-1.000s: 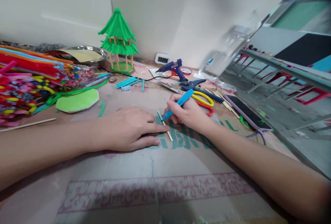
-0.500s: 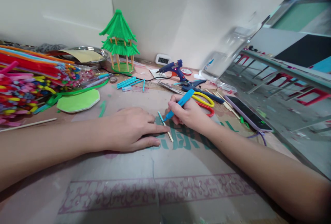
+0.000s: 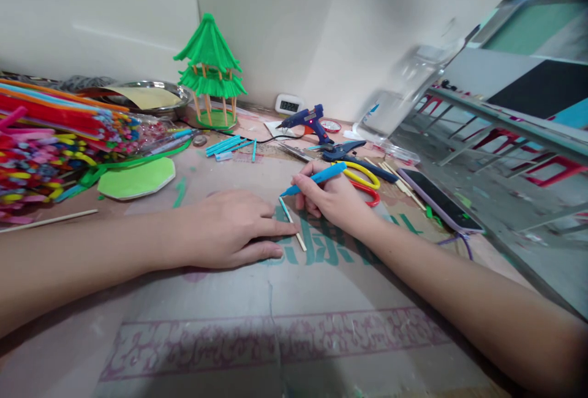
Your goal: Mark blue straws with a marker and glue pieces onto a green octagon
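Observation:
My left hand (image 3: 229,228) lies flat on the cardboard-covered table, fingers stretched out, its fingertip pressing on a thin wooden stick (image 3: 291,223) that is partly wrapped in blue. My right hand (image 3: 333,197) is closed around a blue craft knife (image 3: 316,178), held nearly level with its tip pointing left, just above the stick's far end and not touching it.
A green paper pagoda (image 3: 210,73) stands at the back. Coloured pipe cleaners (image 3: 50,141) pile at left beside a green paper disc (image 3: 136,179). A glue gun (image 3: 307,121), yellow and red scissors (image 3: 365,179), pliers, blue sticks (image 3: 227,146) and a phone (image 3: 438,200) lie near the right hand.
My right hand lifted the knife's tip off the stick and tilted the knife flatter. The left hand stayed on the stick.

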A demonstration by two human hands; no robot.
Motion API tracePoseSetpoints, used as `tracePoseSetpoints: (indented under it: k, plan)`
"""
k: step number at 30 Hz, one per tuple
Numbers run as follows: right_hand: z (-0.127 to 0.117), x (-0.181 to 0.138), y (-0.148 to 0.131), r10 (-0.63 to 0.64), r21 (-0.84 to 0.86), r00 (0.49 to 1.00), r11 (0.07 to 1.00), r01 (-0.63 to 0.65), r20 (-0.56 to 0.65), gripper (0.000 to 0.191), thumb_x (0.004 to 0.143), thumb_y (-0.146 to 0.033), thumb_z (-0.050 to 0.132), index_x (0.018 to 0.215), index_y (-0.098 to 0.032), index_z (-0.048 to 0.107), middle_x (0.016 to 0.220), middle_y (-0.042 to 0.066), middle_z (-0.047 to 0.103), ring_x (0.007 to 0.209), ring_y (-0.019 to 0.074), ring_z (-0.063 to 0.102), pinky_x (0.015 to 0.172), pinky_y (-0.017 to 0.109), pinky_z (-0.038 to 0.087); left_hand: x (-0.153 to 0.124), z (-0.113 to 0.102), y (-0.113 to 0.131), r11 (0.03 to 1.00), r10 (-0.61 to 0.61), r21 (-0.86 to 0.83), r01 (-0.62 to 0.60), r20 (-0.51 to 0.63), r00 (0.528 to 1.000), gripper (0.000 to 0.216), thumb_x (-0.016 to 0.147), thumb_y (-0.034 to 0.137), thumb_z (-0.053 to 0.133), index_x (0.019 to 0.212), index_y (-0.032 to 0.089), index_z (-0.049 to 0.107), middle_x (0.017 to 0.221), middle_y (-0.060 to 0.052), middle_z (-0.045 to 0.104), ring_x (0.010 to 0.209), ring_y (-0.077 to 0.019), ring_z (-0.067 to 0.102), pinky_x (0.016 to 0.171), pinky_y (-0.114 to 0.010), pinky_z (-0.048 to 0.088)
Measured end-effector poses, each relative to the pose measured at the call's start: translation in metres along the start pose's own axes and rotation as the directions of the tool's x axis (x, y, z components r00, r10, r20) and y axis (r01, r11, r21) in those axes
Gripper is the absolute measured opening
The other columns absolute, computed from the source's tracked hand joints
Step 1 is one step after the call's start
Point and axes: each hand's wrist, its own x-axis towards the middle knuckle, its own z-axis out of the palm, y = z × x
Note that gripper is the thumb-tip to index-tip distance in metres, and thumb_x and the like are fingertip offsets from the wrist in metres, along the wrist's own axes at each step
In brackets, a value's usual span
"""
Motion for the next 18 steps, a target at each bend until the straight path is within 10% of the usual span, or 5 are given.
tracePoseSetpoints:
  k: [18]
  plan:
    - [-0.0018, -0.0001, -0.0024, -0.013, -0.027, 1.000, 1.000, 0.014, 0.020, 0.034, 0.098, -0.051, 0.063, 0.082, -0.024, 0.051, 0.052, -0.006, 0.060, 0.039, 0.0087, 0.044, 0.039, 0.021, 0.035, 0.0003, 0.0001, -0.0005, 1.000, 0.017, 0.009, -0.017, -0.006, 1.000, 0.043, 0.111, 0.044, 0.045, 0.138, 0.022, 0.070, 0.098, -0.010, 0.076, 0.084, -0.0240, 0.070, 0.074, -0.035, 0.050]
